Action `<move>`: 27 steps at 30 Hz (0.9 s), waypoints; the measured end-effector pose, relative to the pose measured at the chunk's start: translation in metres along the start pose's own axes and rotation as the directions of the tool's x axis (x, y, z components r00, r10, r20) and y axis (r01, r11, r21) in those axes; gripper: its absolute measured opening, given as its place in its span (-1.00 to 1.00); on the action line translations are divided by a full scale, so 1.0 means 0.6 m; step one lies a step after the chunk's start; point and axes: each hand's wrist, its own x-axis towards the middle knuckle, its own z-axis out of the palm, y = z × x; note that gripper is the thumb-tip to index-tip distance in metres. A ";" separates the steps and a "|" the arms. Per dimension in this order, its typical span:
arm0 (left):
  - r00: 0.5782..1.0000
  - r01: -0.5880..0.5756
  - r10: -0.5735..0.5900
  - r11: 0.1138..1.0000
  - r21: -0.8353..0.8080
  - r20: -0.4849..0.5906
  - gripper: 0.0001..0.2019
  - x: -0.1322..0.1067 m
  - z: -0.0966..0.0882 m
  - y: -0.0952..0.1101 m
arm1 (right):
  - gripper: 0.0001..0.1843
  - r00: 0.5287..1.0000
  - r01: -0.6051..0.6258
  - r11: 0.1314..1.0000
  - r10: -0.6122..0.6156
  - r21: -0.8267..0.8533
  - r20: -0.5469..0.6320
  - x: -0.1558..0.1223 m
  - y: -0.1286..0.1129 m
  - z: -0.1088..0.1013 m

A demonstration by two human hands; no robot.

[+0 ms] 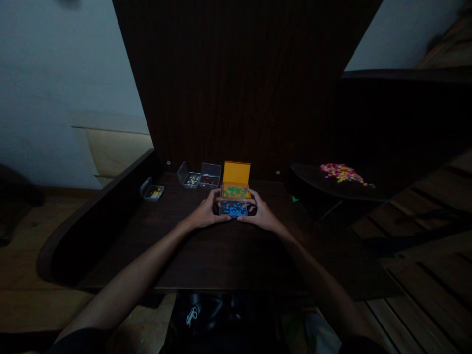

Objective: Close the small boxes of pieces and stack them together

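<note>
My left hand (207,212) and my right hand (262,212) grip a clear plastic box (233,215) from its two sides, thumbs along the near edge. Small blue pieces (232,208) lie inside it. Directly behind, green pieces (236,191) show against an orange ground, in or in front of an orange box whose lid (236,172) stands upright. Whether a raised clear lid lies between them I cannot tell. To the left, an open clear box with pale pieces (192,180) sits beside another open clear box with dark red pieces (210,181).
A small open box with yellow pieces (156,192) stands farther left on the dark wooden desk (221,260). Many pink, purple and yellow pieces (341,172) are heaped on a raised shelf (306,173) at right. A green scrap (294,198) lies near the shelf. A raised side panel (99,211) borders the left.
</note>
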 end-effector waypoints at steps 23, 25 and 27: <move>0.990 -0.093 0.071 0.978 -0.185 -0.119 -0.49 0.004 0.001 0.013 | -0.47 0.995 0.070 0.977 -0.054 0.202 -0.085 0.003 -0.009 0.012; 0.990 -0.093 0.073 0.980 -0.174 -0.119 -0.50 0.004 0.001 0.013 | -0.48 0.995 0.061 0.972 -0.042 0.226 -0.088 0.004 -0.008 0.012; 0.989 -0.096 0.076 0.982 -0.164 -0.126 -0.51 0.003 0.000 0.013 | -0.47 0.996 0.041 0.966 -0.021 0.257 -0.082 0.005 -0.007 0.011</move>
